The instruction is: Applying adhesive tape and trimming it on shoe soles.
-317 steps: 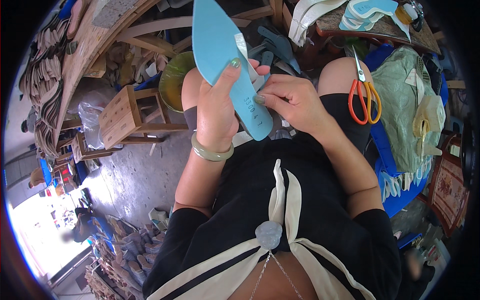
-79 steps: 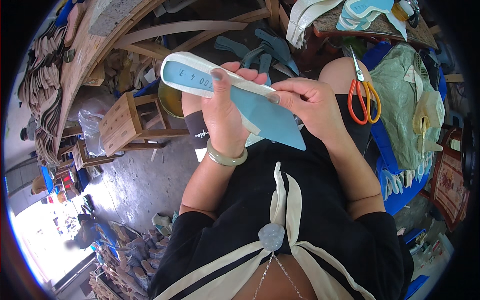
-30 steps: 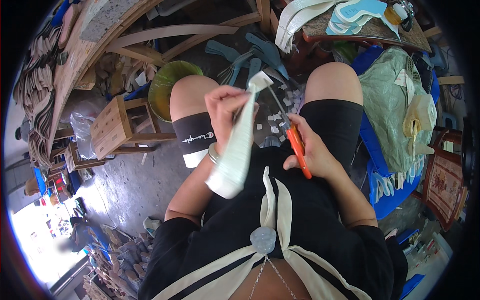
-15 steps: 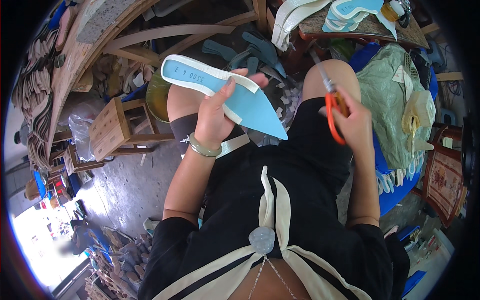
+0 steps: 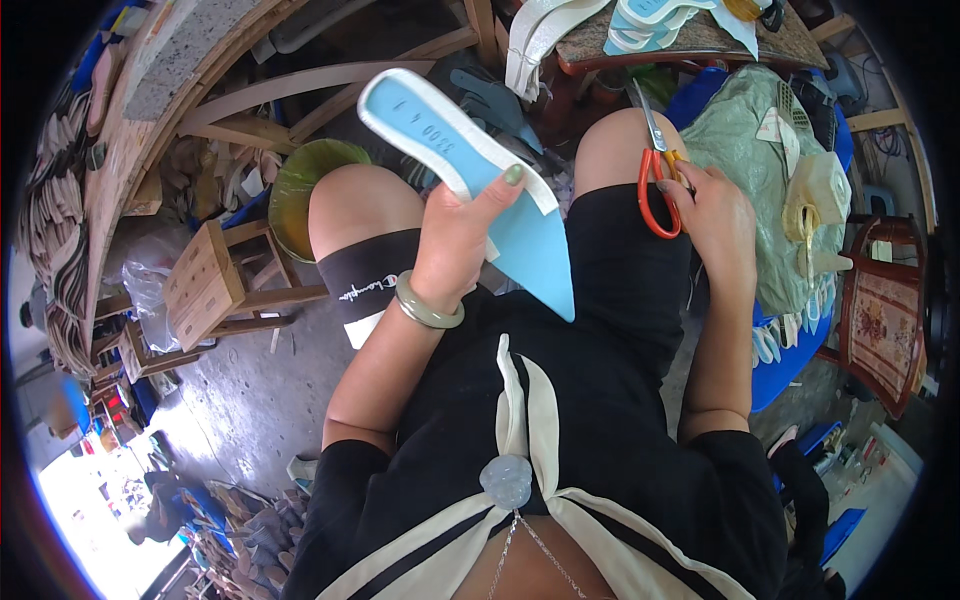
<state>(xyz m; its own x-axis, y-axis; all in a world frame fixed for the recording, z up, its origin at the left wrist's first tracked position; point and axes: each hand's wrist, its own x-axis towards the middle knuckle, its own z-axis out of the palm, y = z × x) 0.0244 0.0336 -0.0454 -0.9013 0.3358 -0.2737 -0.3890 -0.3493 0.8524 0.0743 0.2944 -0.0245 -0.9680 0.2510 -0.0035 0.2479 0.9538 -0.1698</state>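
Observation:
My left hand (image 5: 462, 235) grips a light blue pointed shoe insole (image 5: 530, 250) with a white strip along its edge, held up over my lap, heel end away from me. A pale green bangle (image 5: 425, 312) circles that wrist. My right hand (image 5: 715, 215) rests on my right thigh, shut on orange-handled scissors (image 5: 653, 175) whose blades point away from me. The two hands are well apart.
A small wooden stool (image 5: 215, 285) and a green basin (image 5: 300, 190) stand left of my knees. A greenish sack (image 5: 760, 150) with small parts lies to the right. A bench (image 5: 690, 40) ahead carries more insoles. Curved wooden frames (image 5: 290, 85) are at upper left.
The right hand with the scissors has moved down and right onto the thigh, away from the insole. The left hand has turned the insole flat side up and keeps it raised.

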